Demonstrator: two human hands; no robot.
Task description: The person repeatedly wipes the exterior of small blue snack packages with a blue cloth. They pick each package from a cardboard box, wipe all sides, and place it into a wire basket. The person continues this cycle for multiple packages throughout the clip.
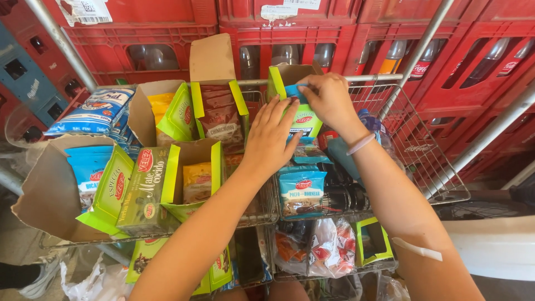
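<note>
Stocking small packets into a green display box (301, 114) looks like the step in hand. The right hand (329, 97), upper centre of the frame, pinches a blue packet (295, 91) between thumb and fingertips at the box's open top. The left hand (271, 139) lies just below it with fingers spread wide and flat against the box front, steadying it; it holds nothing. The box stands upright on a wire rack (423, 150), among other open green boxes: one with brown packets (218, 114) to its left, another with yellow packets (196, 181) at centre left. More blue-topped packets (301, 192) sit in the rack below the hands. Red bottle crates (312, 33) fill the top of the frame.

As a judgement, the next move calls for keeping the box braced while the blue packet goes straight along the row inside, without bending the cardboard flap or tipping the box off the rack's edge.
</note>
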